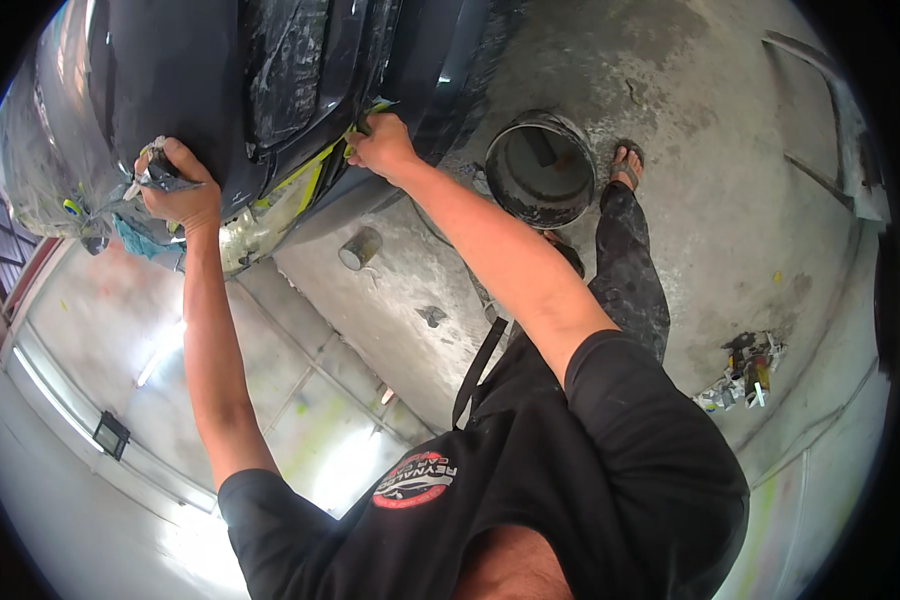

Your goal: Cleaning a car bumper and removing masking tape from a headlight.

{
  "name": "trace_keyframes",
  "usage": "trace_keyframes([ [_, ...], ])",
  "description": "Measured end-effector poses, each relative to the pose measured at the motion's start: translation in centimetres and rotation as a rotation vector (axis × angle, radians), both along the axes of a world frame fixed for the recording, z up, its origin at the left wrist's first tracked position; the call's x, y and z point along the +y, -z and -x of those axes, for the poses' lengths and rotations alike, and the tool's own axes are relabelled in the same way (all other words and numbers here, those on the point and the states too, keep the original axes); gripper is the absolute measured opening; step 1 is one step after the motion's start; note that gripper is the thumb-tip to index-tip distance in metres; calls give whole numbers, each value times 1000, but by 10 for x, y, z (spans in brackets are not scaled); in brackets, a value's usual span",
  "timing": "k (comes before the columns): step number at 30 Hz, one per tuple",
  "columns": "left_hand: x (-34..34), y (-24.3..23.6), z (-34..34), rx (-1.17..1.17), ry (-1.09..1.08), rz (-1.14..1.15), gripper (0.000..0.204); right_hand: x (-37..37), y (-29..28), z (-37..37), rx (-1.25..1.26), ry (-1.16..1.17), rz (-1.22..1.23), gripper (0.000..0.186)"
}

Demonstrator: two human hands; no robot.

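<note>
Head view: upper left of the frame, the left hand [175, 190] grips crumpled masking paper [155, 172] against the dark car body [220, 70]; the right hand [380, 145] pinches yellow-green tape [310, 180] at upper centre.

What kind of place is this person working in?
Probably a car body or paint shop: a dark car panel with yellow-green masking tape, a paint-stained bucket and a spattered concrete floor.
</note>
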State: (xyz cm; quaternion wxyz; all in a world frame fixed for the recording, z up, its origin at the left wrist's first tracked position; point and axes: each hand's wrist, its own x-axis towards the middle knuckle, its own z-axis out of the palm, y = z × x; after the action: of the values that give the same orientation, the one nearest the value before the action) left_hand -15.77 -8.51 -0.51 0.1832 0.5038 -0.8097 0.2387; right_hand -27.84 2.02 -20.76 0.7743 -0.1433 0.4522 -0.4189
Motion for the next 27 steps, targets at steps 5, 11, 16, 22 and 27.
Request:
trace_keyframes([
  [5, 0, 1, 2, 1, 17, 3, 29, -1, 15, 6, -9, 1, -79, 27],
  [11, -2, 2, 1, -17, 54, 18, 26, -6, 42, 58, 19, 30, -107, 31],
  [16, -1, 2, 0, -28, 43, 16, 24, -39, 73, 132, 119, 291, -56, 10],
  [22, -3, 0, 2, 4, 36, -26, 23, -39, 60, 130, 123, 418, 17, 35],
  [27, -3, -1, 3, -41, 87, 13, 20, -47, 36, 92, 719, 426, 298, 68],
])
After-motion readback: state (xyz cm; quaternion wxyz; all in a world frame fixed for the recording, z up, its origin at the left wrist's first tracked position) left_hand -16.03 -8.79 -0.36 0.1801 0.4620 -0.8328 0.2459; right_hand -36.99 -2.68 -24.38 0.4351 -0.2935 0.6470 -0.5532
